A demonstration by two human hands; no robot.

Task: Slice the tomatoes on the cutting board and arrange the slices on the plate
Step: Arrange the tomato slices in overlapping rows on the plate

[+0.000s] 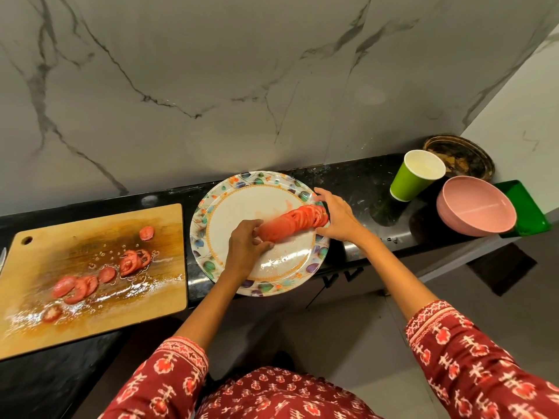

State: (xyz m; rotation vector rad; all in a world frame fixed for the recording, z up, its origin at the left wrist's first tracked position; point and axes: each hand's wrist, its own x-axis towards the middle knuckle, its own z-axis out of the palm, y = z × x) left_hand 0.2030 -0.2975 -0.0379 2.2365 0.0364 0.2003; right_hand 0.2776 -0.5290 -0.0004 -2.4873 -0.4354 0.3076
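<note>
A round white plate (242,207) with a leaf-patterned rim lies on the black counter. Across its middle runs a row of overlapping tomato slices (295,222). My left hand (246,247) pinches the row's near-left end with curled fingers. My right hand (337,214) cups the far-right end, fingers bent round it. To the left lies a wet wooden cutting board (90,322) with several loose tomato slices (81,285) on it.
A knife tip (2,258) shows at the left edge beside the board. Right of the plate stand a green paper cup (414,179), a pink bowl (475,207), a green tray (526,207) and a dark round pan (462,155). The plate overhangs the counter's front edge.
</note>
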